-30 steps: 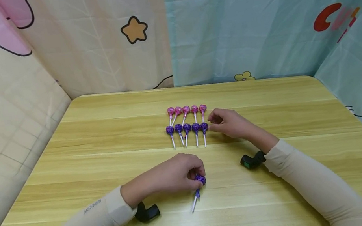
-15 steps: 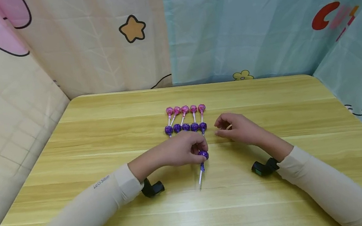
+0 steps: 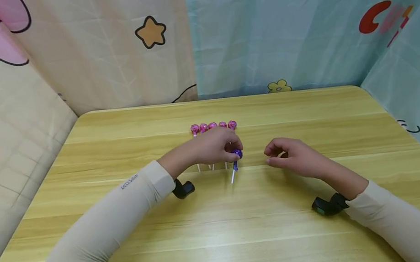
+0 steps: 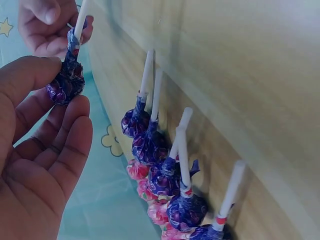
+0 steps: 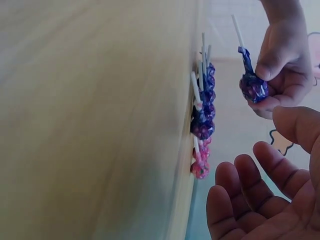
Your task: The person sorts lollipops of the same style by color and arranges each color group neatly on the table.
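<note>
A purple-wrapped lollipop (image 3: 237,153) is pinched by its round head between the thumb and fingers of my left hand (image 3: 216,144). In the left wrist view that lollipop (image 4: 66,85) has its white stick pointing up, apart from the row of purple lollipops (image 4: 167,177) on the table. From the head view my left hand covers most of this row. Behind it lies a row of pink lollipops (image 3: 213,125). My right hand (image 3: 295,156) is to the right, fingers loosely bent, holding nothing; the right wrist view shows its fingers (image 5: 250,185) spread apart.
The wooden table (image 3: 218,231) has a back edge along the curtains, cream on the left and light blue (image 3: 279,22) on the right. Black wrist cameras (image 3: 183,188) sit under both wrists.
My left hand has carried the purple lollipop away from me and slightly right, up over the purple row. My right hand has drawn back to the right and nearer me.
</note>
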The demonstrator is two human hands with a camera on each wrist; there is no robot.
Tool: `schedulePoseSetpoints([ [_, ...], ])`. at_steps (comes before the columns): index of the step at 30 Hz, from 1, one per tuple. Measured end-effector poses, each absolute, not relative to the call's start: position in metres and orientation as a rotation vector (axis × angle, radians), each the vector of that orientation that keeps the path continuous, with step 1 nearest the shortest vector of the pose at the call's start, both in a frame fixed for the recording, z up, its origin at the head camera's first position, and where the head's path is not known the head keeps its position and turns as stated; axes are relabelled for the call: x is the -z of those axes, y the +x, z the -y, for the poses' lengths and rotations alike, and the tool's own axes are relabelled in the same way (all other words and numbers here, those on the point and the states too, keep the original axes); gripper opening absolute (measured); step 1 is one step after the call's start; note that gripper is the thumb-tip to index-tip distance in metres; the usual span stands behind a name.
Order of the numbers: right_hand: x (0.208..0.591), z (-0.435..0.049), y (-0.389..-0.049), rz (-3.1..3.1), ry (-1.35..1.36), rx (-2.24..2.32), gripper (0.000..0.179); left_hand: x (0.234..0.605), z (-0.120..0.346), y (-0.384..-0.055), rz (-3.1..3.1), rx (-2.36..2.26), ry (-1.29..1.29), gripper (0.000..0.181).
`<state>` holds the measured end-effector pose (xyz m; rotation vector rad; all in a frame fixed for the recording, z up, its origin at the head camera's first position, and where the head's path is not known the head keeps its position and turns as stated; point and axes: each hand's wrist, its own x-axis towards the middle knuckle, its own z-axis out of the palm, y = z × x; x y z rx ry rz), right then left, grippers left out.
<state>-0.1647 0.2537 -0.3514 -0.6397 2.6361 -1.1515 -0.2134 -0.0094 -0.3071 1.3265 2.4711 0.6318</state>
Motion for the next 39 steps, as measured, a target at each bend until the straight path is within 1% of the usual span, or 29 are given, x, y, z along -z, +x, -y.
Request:
schedulePoseSetpoints([
  [10,0.349,-0.284,-0.157,-2.694,-0.558,1.095,0.02,0.309,-0.003,-0.232,-2.493,-0.664,1.227,0.017],
  [17,0.349,-0.297,-0.155,-2.707,-0.546,1.101,0.021,0.312,-0.011,-0.243,-2.499,-0.69,1.174,0.028],
  [24,0.348,-0.302,-0.15,-2.713,-0.538,1.097,0.022,0.319,-0.017,-0.25,-2.505,-0.658,1.198,0.023],
  [33,0.35,-0.308,-0.147,-2.715,-0.524,1.099,0.022,0.329,-0.021,-0.254,-2.517,-0.644,1.166,0.022],
  [39,0.35,-0.311,-0.145,-2.708,-0.508,1.104,0.025,0.333,-0.024,-0.254,-2.551,-0.588,1.158,0.022],
])
